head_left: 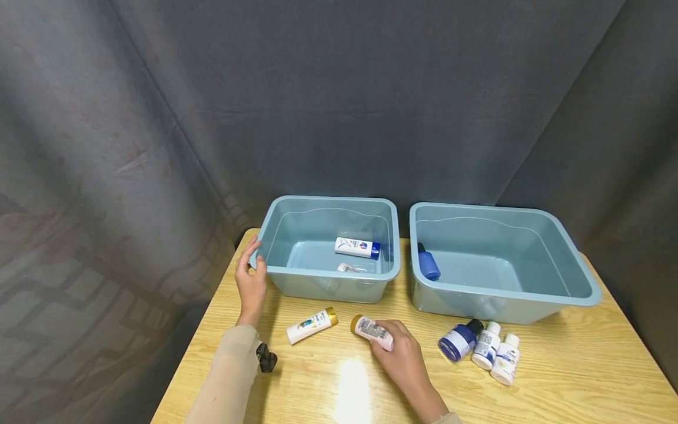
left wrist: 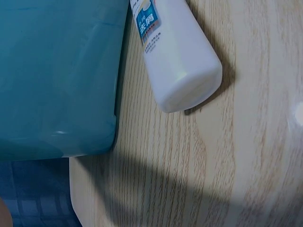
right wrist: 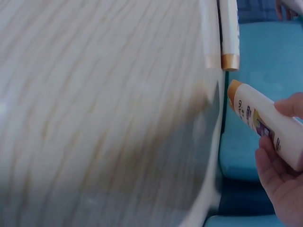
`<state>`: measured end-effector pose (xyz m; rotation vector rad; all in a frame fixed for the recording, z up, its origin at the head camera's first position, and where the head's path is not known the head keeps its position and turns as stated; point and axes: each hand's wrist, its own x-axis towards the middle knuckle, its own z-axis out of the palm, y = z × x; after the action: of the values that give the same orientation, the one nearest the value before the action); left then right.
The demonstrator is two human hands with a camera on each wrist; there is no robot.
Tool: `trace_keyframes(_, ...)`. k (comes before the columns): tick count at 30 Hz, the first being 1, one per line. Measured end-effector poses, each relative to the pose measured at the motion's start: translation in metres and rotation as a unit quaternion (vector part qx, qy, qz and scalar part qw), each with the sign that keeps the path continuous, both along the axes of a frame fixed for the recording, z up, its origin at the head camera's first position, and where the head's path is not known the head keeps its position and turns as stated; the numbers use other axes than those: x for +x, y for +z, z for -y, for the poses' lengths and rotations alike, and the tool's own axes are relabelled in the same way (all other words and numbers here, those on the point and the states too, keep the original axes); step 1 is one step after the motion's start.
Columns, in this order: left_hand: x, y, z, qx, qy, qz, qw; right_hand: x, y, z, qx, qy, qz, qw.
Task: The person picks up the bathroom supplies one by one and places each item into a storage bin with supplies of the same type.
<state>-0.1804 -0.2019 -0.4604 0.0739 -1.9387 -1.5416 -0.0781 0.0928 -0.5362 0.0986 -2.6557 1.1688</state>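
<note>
My right hand [head_left: 402, 356] grips a white shampoo bottle with a gold cap [head_left: 372, 331], thumb and fingers on either side of its base end. The bottle is tilted just above the table, cap toward the left bin. In the right wrist view its purple-marked label [right wrist: 261, 124] shows. My left hand [head_left: 251, 288] holds the front left corner of the left blue bin [head_left: 328, 287], rim between thumb and fingers. Between the hands a second white shampoo bottle with a gold cap [head_left: 312, 325] lies on the table; the left wrist view shows its base [left wrist: 189, 90].
Inside the left bin lie a white bottle with a blue cap [head_left: 357, 248] and another white bottle [head_left: 349, 268], partly hidden. The right blue bin [head_left: 503, 303] holds a blue bottle [head_left: 428, 265]. Before it lie a dark blue bottle [head_left: 458, 343] and two white bottles [head_left: 486, 346].
</note>
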Motion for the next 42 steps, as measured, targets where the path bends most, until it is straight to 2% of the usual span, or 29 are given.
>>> trace_keyframes(19, -0.001, -0.002, 0.001, -0.001, -0.001, -0.003, 1.0000, 0.008, 0.021, 0.004, -0.021, 0.020, -0.020, 0.999)
trace_keyframes(26, -0.016, -0.028, 0.013, 0.006, 0.000, -0.002, 1.0000, 0.010, 0.029, 0.004, -0.019, 0.026, -0.059, 0.998)
trace_keyframes(30, -0.019, -0.033, 0.016, 0.003, 0.005, -0.001, 1.0000, 0.011, 0.035, 0.004, -0.016, 0.034, -0.094, 0.995)
trace_keyframes(37, -0.018, -0.033, 0.016, 0.005, -0.002, -0.003, 1.0000, 0.013, 0.046, 0.004, -0.021, 0.040, -0.127, 0.991)
trace_keyframes(40, -0.011, -0.020, 0.010, 0.005, -0.007, -0.001, 1.0000, 0.014, 0.050, 0.004, -0.028, 0.041, -0.129, 0.990)
trace_keyframes(42, -0.011, -0.020, 0.010, 0.009, -0.009, -0.002, 0.9999, 0.014, 0.052, 0.005, -0.030, 0.043, -0.133, 0.990)
